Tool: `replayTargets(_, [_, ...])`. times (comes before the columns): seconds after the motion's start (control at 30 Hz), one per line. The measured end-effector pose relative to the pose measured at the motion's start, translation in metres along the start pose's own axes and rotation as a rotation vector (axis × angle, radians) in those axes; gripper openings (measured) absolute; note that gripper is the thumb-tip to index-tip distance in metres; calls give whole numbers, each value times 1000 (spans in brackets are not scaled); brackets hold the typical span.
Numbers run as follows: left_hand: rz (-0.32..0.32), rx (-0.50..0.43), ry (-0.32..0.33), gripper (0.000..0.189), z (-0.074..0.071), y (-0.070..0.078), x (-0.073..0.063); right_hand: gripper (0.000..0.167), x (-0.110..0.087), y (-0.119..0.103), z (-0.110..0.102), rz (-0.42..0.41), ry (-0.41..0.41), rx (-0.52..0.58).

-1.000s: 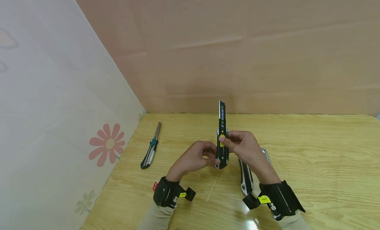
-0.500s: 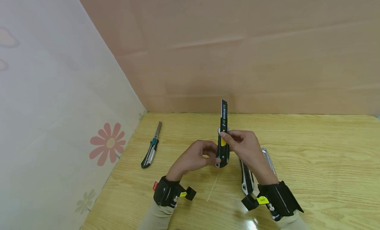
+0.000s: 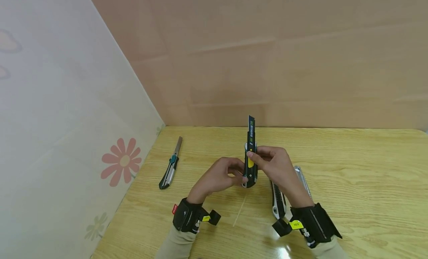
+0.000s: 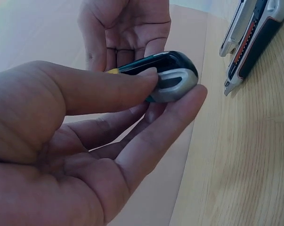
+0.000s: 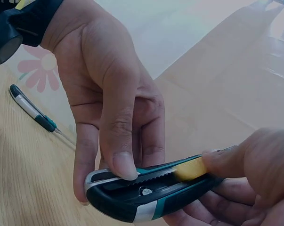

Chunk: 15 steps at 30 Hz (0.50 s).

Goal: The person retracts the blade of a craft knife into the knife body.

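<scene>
A dark green-and-black utility knife stands roughly upright between my hands above the table, blade end up, with a dark lettered strip along its upper part. My left hand pinches its bottom end between thumb and fingers; the left wrist view shows the thumb near the silver-grey end cap. Higher up, my right hand grips the knife's middle. Its thumb presses on the yellow slider, which looks blurred in the right wrist view.
A second utility knife, blade out, lies at the left of the wooden table. Two more cutters, one with a black-and-silver handle and one silver, lie partly hidden by my right forearm. Papered walls bound the back and left.
The held knife has tipped slightly, its top swaying right and then back left and a little lower. Both hands keep their grip and barely move.
</scene>
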<state>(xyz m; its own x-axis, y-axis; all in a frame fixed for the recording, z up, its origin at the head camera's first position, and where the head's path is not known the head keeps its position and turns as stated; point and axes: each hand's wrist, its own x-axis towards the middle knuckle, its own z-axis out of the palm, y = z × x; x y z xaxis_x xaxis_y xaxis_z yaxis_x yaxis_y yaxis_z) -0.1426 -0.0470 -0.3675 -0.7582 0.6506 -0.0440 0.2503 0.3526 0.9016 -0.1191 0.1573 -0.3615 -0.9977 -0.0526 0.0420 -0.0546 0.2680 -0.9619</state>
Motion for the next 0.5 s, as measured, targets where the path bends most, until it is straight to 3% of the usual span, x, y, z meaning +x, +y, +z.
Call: replayTargets(0.5, [-18,0,-2,19,0,0,1,19,-1,0,-1,-14,-33,-32])
